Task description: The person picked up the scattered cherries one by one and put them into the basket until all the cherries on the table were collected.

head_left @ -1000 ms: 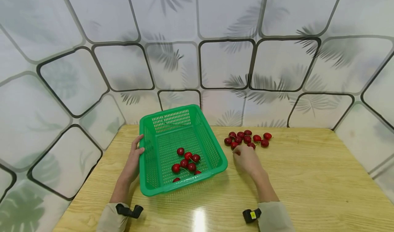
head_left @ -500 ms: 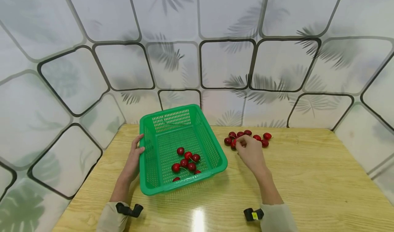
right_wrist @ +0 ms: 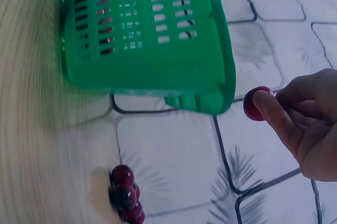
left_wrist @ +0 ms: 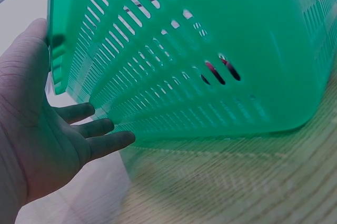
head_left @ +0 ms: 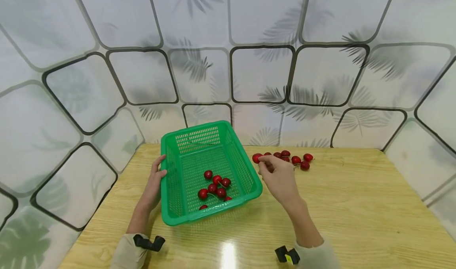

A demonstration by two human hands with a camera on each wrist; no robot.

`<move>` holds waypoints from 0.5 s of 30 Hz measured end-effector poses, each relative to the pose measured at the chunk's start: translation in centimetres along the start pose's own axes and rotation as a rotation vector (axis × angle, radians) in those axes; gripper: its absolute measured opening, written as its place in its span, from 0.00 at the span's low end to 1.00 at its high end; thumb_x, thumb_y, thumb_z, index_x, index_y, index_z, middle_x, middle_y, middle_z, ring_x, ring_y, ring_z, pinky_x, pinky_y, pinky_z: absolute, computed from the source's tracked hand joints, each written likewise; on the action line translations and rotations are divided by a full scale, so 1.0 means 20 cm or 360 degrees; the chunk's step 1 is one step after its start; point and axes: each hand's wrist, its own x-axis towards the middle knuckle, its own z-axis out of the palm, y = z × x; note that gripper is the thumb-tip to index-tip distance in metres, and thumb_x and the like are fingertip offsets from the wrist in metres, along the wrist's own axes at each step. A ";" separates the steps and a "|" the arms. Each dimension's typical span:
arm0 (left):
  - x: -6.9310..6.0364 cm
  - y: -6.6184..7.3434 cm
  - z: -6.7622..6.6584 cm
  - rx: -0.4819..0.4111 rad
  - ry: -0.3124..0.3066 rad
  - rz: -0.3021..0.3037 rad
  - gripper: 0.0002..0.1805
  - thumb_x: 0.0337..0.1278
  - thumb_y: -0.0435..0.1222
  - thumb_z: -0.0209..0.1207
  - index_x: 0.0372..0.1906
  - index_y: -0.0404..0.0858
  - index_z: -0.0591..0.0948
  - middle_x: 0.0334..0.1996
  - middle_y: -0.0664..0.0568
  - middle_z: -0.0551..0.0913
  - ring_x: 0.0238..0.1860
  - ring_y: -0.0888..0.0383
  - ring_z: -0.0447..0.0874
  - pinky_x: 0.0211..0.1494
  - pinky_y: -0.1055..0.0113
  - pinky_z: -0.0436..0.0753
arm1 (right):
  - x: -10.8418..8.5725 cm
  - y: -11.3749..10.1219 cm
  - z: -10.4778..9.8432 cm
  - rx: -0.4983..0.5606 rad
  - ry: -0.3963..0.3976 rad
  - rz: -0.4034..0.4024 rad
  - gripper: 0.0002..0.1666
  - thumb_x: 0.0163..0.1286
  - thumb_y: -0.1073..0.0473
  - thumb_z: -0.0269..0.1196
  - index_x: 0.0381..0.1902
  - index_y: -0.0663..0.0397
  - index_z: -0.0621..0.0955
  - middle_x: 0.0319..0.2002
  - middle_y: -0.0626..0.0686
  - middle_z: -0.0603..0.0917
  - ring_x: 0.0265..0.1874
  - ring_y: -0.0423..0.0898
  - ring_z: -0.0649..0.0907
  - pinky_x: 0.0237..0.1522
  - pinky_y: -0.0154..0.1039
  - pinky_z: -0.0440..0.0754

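Note:
Between the fingertips of my right hand (head_left: 281, 180) is a red cherry (head_left: 257, 158), raised just right of the green plastic basket (head_left: 171, 217). The right wrist view shows this cherry (right_wrist: 255, 104) pinched by the thumb, apart from the basket's rim. Several red cherries (head_left: 221, 193) lie inside the basket, in its nearer half. My left hand (head_left: 154, 186) rests against the basket's left side. In the left wrist view its fingers (left_wrist: 110, 142) reach along the slotted wall, fairly straight, with the thumb up by the rim.
A loose group of cherries (head_left: 304, 165) lies on the wooden table (head_left: 356, 197) right of the basket, partly hidden behind my right hand. A patterned cloth backdrop (head_left: 261, 75) rises behind the table.
My right hand has moved from the table cherries up and left toward the basket, carrying one cherry. The left hand and the basket have stayed in place.

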 end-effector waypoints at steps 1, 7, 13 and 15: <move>0.00 0.00 0.00 0.0001 0.0000 0.0000 0.28 0.80 0.42 0.36 0.77 0.50 0.45 0.66 0.32 0.55 0.47 0.61 0.81 0.45 0.68 0.83 | -0.01 -0.01 0.01 0.0015 -0.0034 -0.0002 0.09 0.68 0.70 0.61 0.44 0.65 0.86 0.27 0.53 0.86 0.24 0.44 0.84 0.25 0.32 0.80; 0.00 0.00 0.00 0.0014 0.0012 -0.0021 0.28 0.80 0.42 0.36 0.77 0.50 0.45 0.67 0.32 0.55 0.48 0.60 0.80 0.45 0.68 0.83 | -0.03 -0.10 0.14 0.0023 -0.0289 -0.0121 0.10 0.68 0.71 0.62 0.45 0.65 0.87 0.32 0.53 0.88 0.23 0.39 0.80 0.26 0.31 0.77; 0.00 0.00 0.00 0.0026 0.0023 -0.0026 0.28 0.80 0.42 0.36 0.77 0.50 0.45 0.67 0.32 0.55 0.48 0.60 0.80 0.45 0.68 0.82 | -0.01 -0.18 0.29 -0.0120 -0.0614 -0.0261 0.12 0.70 0.69 0.61 0.48 0.66 0.85 0.43 0.58 0.88 0.20 0.36 0.74 0.24 0.31 0.74; 0.00 0.00 0.00 0.0034 0.0028 -0.0031 0.28 0.80 0.42 0.36 0.77 0.50 0.45 0.67 0.32 0.55 0.48 0.60 0.80 0.45 0.68 0.82 | 0.00 -0.18 0.35 -0.0168 -0.0718 -0.0282 0.12 0.71 0.68 0.60 0.47 0.65 0.86 0.43 0.58 0.88 0.25 0.38 0.79 0.28 0.31 0.77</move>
